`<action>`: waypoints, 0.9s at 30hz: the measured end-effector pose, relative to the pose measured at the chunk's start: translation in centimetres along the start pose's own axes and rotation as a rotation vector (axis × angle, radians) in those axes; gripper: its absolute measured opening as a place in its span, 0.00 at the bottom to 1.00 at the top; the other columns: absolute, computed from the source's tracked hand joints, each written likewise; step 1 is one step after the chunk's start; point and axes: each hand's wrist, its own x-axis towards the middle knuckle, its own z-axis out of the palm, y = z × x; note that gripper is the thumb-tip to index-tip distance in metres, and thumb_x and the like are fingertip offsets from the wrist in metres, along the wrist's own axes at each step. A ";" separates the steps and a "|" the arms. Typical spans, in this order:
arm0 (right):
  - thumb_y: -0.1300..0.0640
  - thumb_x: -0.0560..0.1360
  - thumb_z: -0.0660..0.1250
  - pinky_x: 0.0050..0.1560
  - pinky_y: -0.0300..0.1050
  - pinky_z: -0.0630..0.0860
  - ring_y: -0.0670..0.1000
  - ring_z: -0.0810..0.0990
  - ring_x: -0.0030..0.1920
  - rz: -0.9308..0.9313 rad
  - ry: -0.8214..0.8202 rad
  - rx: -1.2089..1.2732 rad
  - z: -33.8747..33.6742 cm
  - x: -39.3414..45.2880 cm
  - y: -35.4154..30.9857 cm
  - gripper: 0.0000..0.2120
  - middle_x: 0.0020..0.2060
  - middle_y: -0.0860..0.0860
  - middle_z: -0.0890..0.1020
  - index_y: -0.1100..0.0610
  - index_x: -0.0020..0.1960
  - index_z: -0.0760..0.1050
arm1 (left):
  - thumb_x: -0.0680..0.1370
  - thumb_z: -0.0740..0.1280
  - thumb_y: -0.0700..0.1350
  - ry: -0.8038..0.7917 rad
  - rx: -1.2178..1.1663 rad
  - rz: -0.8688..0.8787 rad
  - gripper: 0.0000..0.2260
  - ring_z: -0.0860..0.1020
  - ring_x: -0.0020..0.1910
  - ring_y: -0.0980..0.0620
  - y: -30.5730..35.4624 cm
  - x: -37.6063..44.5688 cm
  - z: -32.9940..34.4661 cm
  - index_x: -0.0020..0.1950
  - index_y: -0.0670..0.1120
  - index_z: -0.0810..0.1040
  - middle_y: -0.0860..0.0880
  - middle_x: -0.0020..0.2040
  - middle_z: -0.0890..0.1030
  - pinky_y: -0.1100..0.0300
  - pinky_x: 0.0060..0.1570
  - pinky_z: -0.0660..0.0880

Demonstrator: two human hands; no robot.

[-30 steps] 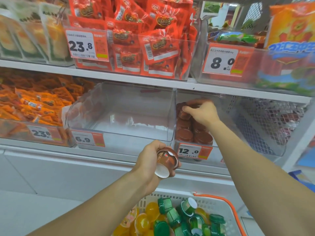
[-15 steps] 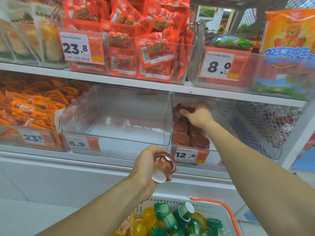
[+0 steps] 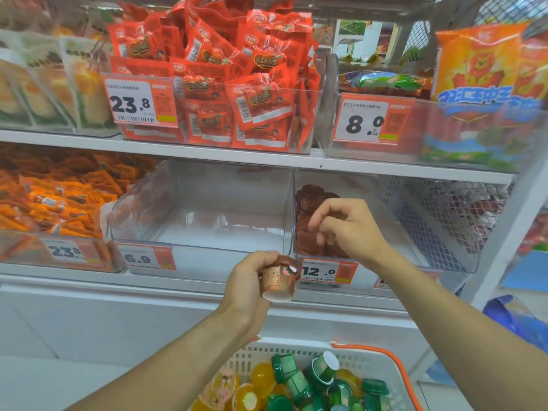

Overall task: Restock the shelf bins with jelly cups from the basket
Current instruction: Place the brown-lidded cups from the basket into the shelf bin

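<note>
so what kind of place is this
Most likely a shop aisle, a grocery or convenience store. Shelves carry clear bins with price tags, packed snack bags fill the bin above, and a shopping basket of jelly cups sits below.

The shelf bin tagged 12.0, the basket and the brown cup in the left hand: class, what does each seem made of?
Shelf bin: clear, glossy rigid plastic, apparently; the cups inside show through its wall.
Basket: white moulded plastic, by its slotted wall and orange rim.
Brown cup: likely thin plastic with a printed label; not certain.
</note>
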 end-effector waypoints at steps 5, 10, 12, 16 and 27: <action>0.51 0.76 0.71 0.37 0.49 0.79 0.55 0.81 0.40 0.156 -0.405 0.068 -0.1 -1.2 -2.0 0.13 0.45 0.62 0.83 0.61 0.52 0.81 | 0.70 0.73 0.40 -0.030 0.088 0.101 0.20 0.81 0.41 0.43 0.2 -0.1 0.2 0.60 0.41 0.72 0.42 0.43 0.83 0.47 0.46 0.76; 0.53 0.78 0.70 0.44 0.49 0.78 0.51 0.82 0.45 0.119 -0.508 -0.007 -1.1 -1.7 -2.1 0.12 0.49 0.57 0.84 0.57 0.58 0.81 | 0.78 0.67 0.49 -0.039 0.095 0.115 0.21 0.83 0.48 0.41 0.6 -0.6 0.7 0.64 0.34 0.73 0.35 0.54 0.83 0.52 0.43 0.80; 0.57 0.78 0.70 0.49 0.48 0.78 0.54 0.83 0.48 0.077 -0.526 0.024 -1.3 -1.7 -2.0 0.12 0.51 0.58 0.84 0.57 0.60 0.80 | 0.84 0.57 0.51 -0.070 0.034 0.046 0.20 0.82 0.50 0.41 1.2 -0.7 0.6 0.60 0.35 0.78 0.35 0.56 0.83 0.55 0.40 0.79; 0.56 0.76 0.72 0.54 0.54 0.81 0.63 0.82 0.52 -0.067 -0.431 0.077 0.1 -1.8 -1.9 0.13 0.52 0.57 0.85 0.60 0.59 0.81 | 0.85 0.51 0.54 -0.144 -0.074 -0.039 0.25 0.82 0.49 0.37 1.9 -0.8 0.4 0.61 0.36 0.78 0.35 0.56 0.83 0.57 0.36 0.80; 0.64 0.73 0.72 0.52 0.43 0.77 0.50 0.83 0.48 -0.058 -0.232 0.184 -2.5 0.1 -0.9 0.10 0.50 0.59 0.85 0.61 0.54 0.80 | 0.84 0.47 0.61 -0.087 0.138 -0.116 0.27 0.84 0.43 0.37 1.4 -0.3 -0.6 0.63 0.40 0.69 0.35 0.51 0.85 0.54 0.31 0.77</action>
